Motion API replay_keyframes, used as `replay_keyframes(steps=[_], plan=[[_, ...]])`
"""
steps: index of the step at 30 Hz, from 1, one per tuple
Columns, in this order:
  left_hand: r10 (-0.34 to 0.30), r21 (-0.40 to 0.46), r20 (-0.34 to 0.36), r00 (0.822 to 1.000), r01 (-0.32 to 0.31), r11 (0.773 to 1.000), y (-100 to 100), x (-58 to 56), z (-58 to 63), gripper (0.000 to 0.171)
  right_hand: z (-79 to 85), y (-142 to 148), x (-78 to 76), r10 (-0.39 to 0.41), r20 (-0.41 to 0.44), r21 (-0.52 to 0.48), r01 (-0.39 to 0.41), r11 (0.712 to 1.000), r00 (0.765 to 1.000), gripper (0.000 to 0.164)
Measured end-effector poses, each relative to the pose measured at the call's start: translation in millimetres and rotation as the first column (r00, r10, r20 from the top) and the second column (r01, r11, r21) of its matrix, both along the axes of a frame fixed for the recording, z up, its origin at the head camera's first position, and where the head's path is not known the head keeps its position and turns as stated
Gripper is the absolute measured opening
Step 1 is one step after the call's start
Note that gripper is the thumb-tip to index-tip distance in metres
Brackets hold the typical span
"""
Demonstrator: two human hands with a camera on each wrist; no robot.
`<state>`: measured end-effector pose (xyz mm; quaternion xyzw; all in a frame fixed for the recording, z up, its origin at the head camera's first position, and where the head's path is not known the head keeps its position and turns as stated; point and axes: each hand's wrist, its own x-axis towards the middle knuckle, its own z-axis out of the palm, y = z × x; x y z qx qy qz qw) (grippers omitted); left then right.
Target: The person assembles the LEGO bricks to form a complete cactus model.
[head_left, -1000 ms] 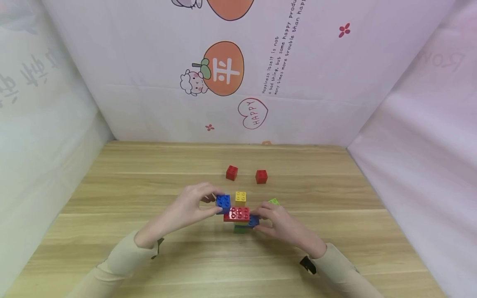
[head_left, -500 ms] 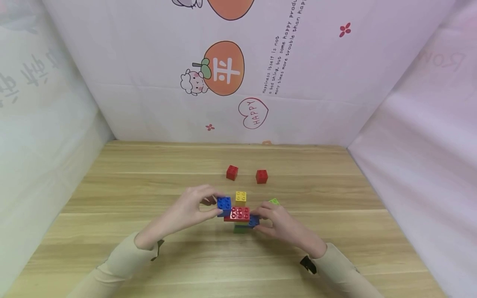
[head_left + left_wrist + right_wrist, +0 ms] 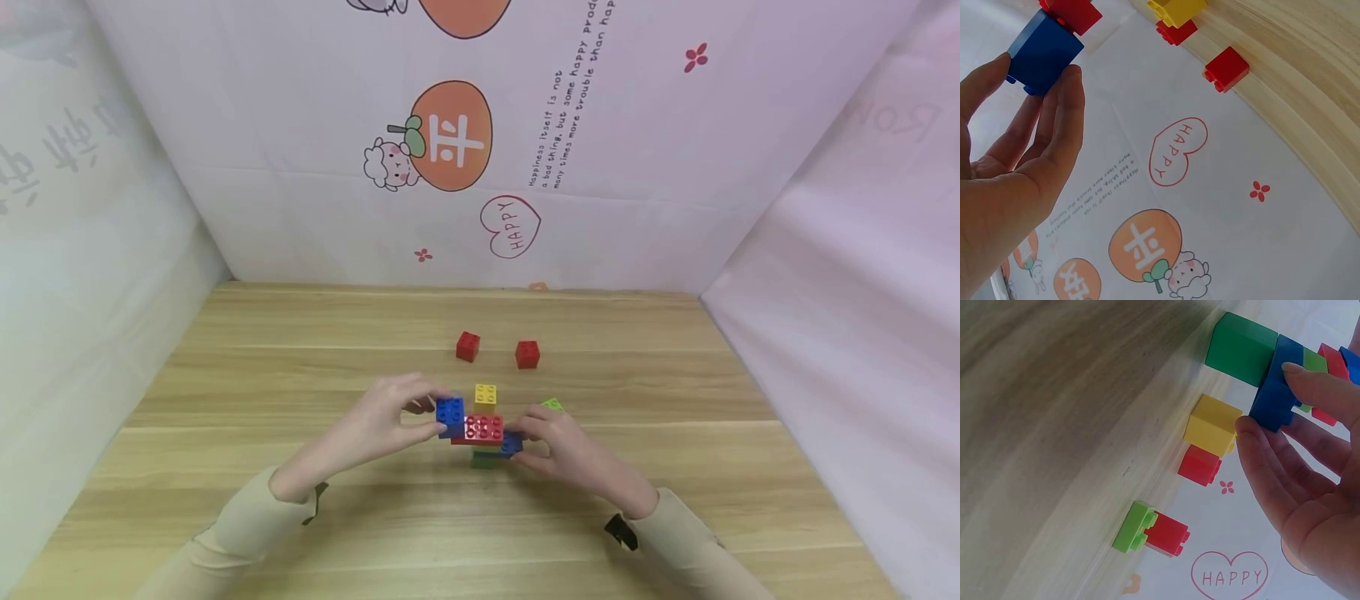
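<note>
Between thumb and fingers, my left hand (image 3: 390, 412) pinches a square blue brick (image 3: 1044, 53). In the head view this brick overlaps the left end of a long red brick (image 3: 483, 428). The red one tops a stack with a light green brick (image 3: 1315, 361) under it, then a longer blue brick (image 3: 1275, 394) and a dark green brick (image 3: 1241, 347) at the bottom. My right hand (image 3: 562, 450) pinches the end of the longer blue brick that sticks out to the right. Its fingers hide part of that brick in the head view.
Just behind the stack stands a yellow brick (image 3: 485, 395). Two small red bricks, a left one (image 3: 467, 347) and a right one (image 3: 527, 354), sit farther back. A light green brick (image 3: 1134, 528) lies beyond my right hand. Printed white cloth (image 3: 300, 167) walls the wooden table (image 3: 300, 333).
My left hand has lowered the square blue brick slightly toward the left end of the red brick. The right hand keeps its hold on the stack, and the other bricks stay put.
</note>
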<state>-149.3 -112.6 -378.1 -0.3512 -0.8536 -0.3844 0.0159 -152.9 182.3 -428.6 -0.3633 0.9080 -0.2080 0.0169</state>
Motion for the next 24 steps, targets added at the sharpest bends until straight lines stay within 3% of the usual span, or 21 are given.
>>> replay_keyframes(steps=[13, 24], plan=[[-0.002, -0.060, 0.009, 1.000, 0.002, 0.998, 2.3, -1.1, -1.4, 0.035, 2.3, 0.6, -0.6, -0.009, 0.005, 0.008, 0.009, 1.000, 1.000, 0.036], [-0.009, -0.010, 0.037, 0.999, 0.009, 1.000, 3.1, 0.0, -5.4, 0.037, 2.8, 0.1, -0.3, 0.002, -0.005, -0.002, -0.002, 1.000, 1.000, 0.036]])
